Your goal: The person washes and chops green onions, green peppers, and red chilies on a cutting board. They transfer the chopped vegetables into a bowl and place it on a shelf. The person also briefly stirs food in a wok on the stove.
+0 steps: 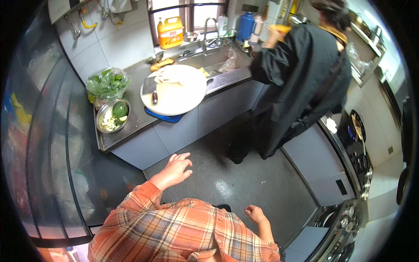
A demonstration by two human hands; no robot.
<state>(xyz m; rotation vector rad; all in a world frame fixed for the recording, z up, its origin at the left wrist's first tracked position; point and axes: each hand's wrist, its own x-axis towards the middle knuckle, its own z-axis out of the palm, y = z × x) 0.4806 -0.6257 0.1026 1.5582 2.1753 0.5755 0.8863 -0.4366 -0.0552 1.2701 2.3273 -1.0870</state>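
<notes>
My left hand [174, 170] is held out over the floor with its fingers apart and nothing in it. Lower right, my right hand [255, 213] hangs near my body; its fingers look curled, and I cannot tell whether it holds anything. Beyond my left hand, a round white cutting board [183, 101] lies on the steel counter [137, 122]. On the board are a cleaver [150, 87] with a dark wooden handle and a pale food item [168, 77]. Left of it, a metal bowl [109, 127] holds a green vegetable and pale cut pieces, beside a plastic bag of leafy greens [109, 80].
A person in black [301, 75] stands at the right by the sink [212, 62], holding something yellow [280, 28]. A blue cloth [167, 118] sticks out under the board. At the right, a pan [357, 124] sits on the gas stove [350, 139], with a blue flame nearby.
</notes>
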